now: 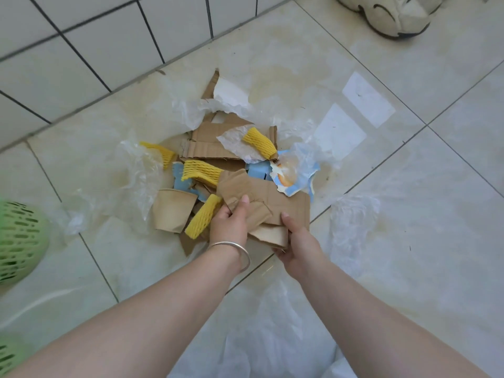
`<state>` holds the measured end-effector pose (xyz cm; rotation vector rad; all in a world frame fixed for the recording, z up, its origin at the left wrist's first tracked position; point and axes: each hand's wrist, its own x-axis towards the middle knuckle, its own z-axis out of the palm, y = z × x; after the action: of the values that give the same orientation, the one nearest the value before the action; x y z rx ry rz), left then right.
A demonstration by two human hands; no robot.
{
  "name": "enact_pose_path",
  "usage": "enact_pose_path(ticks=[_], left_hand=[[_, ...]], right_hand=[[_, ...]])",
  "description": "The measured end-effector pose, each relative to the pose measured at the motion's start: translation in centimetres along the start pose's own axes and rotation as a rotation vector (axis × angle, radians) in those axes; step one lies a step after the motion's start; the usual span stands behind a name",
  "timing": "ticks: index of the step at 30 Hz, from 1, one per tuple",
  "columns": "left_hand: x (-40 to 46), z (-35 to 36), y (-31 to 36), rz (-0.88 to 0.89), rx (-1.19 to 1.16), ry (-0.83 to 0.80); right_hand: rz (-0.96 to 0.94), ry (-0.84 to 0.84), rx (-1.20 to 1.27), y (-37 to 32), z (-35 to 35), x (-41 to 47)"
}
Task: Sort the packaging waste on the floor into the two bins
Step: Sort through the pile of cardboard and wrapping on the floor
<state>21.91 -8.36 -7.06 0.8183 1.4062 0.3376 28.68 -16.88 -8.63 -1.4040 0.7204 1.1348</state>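
A heap of packaging waste lies on the tiled floor: torn brown cardboard pieces (207,143), several yellow foam nets (259,143), a flattened brown paper cup (171,211), blue-and-white wrapper scraps (300,173) and clear plastic film (139,170). My left hand (231,225), a silver bangle on its wrist, grips the near edge of a large torn cardboard piece (289,200). My right hand (297,244) holds the same cardboard from its lower right, thumb on top. A green perforated bin (19,241) shows at the left edge.
A white tiled wall (95,36) runs along the top left. A pale shoe (395,15) rests at the top right. More clear plastic (351,222) lies right of the heap and a plastic sheet (272,336) spreads under my forearms.
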Motion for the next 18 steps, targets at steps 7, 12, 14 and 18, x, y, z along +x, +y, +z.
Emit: enact_pose_path(ticks=[7,12,14,18], left_hand=[[0.3,-4.2,0.2,0.194,0.151,0.139],[1.5,-6.1,1.6,0.291,0.283,0.163],[1.9,-6.2,1.6,0.283,0.312,0.150],[2.1,-5.7,1.0,0.281,0.340,0.099]], right_hand=[[0.052,-0.108,-0.079,2.8,2.9,-1.7],[-0.131,0.222,-0.244,2.8,3.2,-0.7],[-0.197,0.269,-0.235,1.2,3.2,0.2],[-0.222,0.316,-0.208,-1.8,3.5,1.6]])
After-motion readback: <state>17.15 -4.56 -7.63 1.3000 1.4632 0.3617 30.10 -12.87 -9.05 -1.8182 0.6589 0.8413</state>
